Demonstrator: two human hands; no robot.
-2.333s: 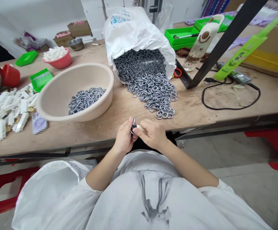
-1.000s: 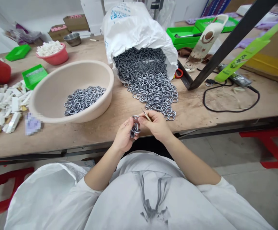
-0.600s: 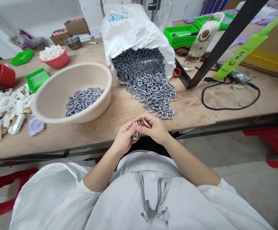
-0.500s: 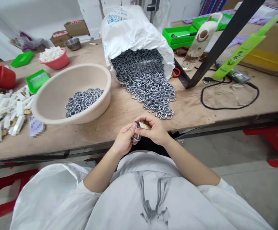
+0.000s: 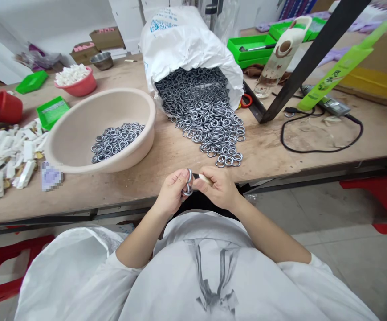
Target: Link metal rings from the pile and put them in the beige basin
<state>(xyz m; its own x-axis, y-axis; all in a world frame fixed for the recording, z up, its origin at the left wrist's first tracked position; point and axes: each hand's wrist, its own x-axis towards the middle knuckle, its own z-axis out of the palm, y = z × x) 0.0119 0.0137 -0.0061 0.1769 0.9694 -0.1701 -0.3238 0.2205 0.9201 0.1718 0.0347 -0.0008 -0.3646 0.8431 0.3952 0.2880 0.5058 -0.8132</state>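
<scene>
Between the thumb and fingers of my left hand (image 5: 170, 192) are a few grey metal rings (image 5: 188, 189), one held upright at the fingertips. My right hand (image 5: 224, 187) is wrapped round the pale handle of a small knife-like tool (image 5: 205, 179); its short dark blade points left toward the rings, and I cannot tell whether it touches them. Both hands are close together over the table's front edge. Beyond them, loose metal rings (image 5: 213, 129) spill from a white woven sack (image 5: 186, 40) lying on its side. To the left, a beige basin (image 5: 59, 133) holds more such rings.
White plastic pieces (image 5: 4, 156) cover the table's left end. Behind the basin are a red bowl (image 5: 83, 84) and a green tray (image 5: 51, 113). At right, a slanted dark metal bar (image 5: 300, 67), a bottle (image 5: 271, 67) and a black cable (image 5: 320, 151) take up space.
My right hand has shifted slightly right, drawing the tool away from my left fingers, so its dark blade shows between the hands. The rings remain in my left hand.
</scene>
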